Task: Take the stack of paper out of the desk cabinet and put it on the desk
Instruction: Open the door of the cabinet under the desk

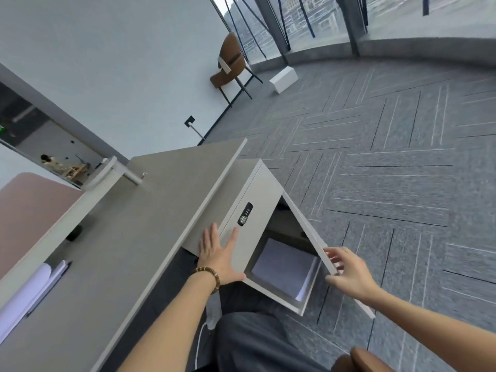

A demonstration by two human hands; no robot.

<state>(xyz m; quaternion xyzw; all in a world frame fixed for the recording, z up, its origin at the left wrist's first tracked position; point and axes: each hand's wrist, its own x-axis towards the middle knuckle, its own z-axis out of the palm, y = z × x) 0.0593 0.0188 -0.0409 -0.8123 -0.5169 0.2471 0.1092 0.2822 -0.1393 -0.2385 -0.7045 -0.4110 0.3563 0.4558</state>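
A white stack of paper (284,267) lies flat inside the open grey desk cabinet (247,200), which hangs under the grey desk (128,237). The cabinet door (308,232) is swung open to the right. My left hand (218,255) rests flat with fingers spread on the cabinet's front panel, below a black combination lock (245,214). My right hand (346,272) holds the lower edge of the open door, fingers curled around it. Neither hand touches the paper.
White papers and a dark pen (37,288) lie on the desk's left side. A brown chair (230,68) and a white box (283,79) stand far off on the grey carpet. My dark-trousered legs (257,342) are below the cabinet. A pink partition (29,210) borders the desk.
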